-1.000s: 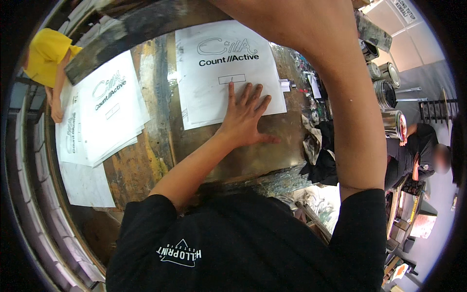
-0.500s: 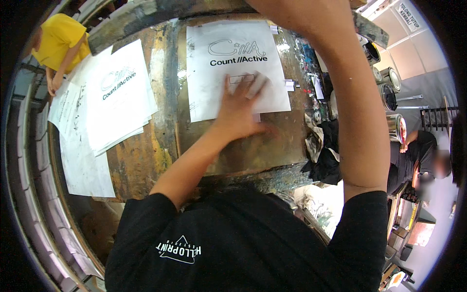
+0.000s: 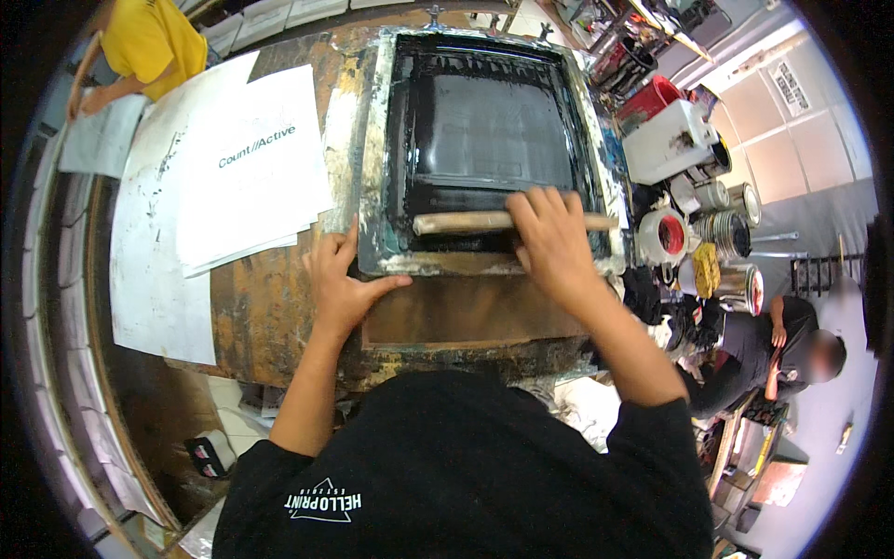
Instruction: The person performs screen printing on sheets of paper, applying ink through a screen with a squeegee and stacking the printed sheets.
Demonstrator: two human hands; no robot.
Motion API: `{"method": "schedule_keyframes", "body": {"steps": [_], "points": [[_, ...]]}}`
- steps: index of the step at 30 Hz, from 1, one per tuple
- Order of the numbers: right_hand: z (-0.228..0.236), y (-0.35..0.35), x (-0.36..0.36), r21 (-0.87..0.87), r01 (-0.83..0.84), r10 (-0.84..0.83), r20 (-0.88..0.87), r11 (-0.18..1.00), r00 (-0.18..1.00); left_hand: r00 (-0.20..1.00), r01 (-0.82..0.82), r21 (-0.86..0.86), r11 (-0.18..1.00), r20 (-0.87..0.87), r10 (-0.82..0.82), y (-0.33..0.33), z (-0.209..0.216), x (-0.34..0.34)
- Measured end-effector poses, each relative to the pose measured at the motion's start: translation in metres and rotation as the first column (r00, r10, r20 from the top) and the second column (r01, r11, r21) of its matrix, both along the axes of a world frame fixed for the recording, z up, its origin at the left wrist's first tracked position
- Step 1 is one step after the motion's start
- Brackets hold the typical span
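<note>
Squeegee with a long, pale wooden handle (image 3: 463, 223) lies crosswise near the close end of a rectangular, paint-crusted screen frame (image 3: 376, 149), over mesh coated with glossy black ink (image 3: 494, 130). We cannot make out its blade, which is hidden beneath the handle, and our right hand (image 3: 557, 240) covers part of the bar toward its right end. That hand is slightly blurred; whatever lies under the screen is out of our sight.

The fingers of the right hand are closed over the handle, gripping it from above. Our left hand (image 3: 335, 284) is open at the frame's near left corner, index finger pointing up along the side and thumb spread wide along the near edge; we cannot tell how firmly it presses.

The frame rests on a worn, paint-stained wooden counter (image 3: 265, 303). On its left we have a fanned stack of white printed paper sheets (image 3: 251, 191). Past the right side stand a white plastic jug (image 3: 663, 142), a red container (image 3: 652, 99), round metal cans (image 3: 731, 233) and a yellow sponge-like block (image 3: 706, 269). At upper left we see a person in a yellow shirt (image 3: 154, 39), cut off by the picture's edge; at far right, a person in dark clothes (image 3: 792, 326).
</note>
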State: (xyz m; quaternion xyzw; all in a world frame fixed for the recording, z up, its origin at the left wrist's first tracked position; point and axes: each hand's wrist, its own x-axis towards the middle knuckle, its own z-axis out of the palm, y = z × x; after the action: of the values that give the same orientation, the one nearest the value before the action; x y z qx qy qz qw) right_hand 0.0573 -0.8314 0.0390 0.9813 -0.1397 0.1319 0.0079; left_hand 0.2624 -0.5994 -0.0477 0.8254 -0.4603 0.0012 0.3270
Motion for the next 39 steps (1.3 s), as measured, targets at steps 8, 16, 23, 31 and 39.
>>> {"method": "schedule_keyframes", "body": {"steps": [8,16,23,31,39], "points": [[-0.036,-0.026,0.043,-0.125,0.098,-0.093,0.05,0.987,0.994,0.997,0.003,0.122,0.993,0.07,-0.012,0.002,-0.019,0.0],[-0.059,-0.015,0.047,-0.162,0.16,-0.162,0.0,0.974,0.987,0.997,0.008,0.106,0.994,0.082,-0.017,0.0,-0.015,0.003],[-0.046,0.028,0.012,-0.111,0.137,-0.14,-0.017,0.984,0.99,0.992,0.007,0.045,0.999,0.124,-0.012,0.005,-0.022,0.001],[-0.007,0.046,-0.001,-0.009,0.135,-0.135,0.056,0.991,0.989,0.907,-0.073,-0.266,0.961,-0.419,-0.047,-0.003,0.008,-0.018],[0.089,-0.002,0.03,-0.259,0.131,-0.019,0.395,0.957,0.918,0.868,-0.175,-0.739,0.65,-0.428,-0.252,-0.056,0.054,0.016]]}}
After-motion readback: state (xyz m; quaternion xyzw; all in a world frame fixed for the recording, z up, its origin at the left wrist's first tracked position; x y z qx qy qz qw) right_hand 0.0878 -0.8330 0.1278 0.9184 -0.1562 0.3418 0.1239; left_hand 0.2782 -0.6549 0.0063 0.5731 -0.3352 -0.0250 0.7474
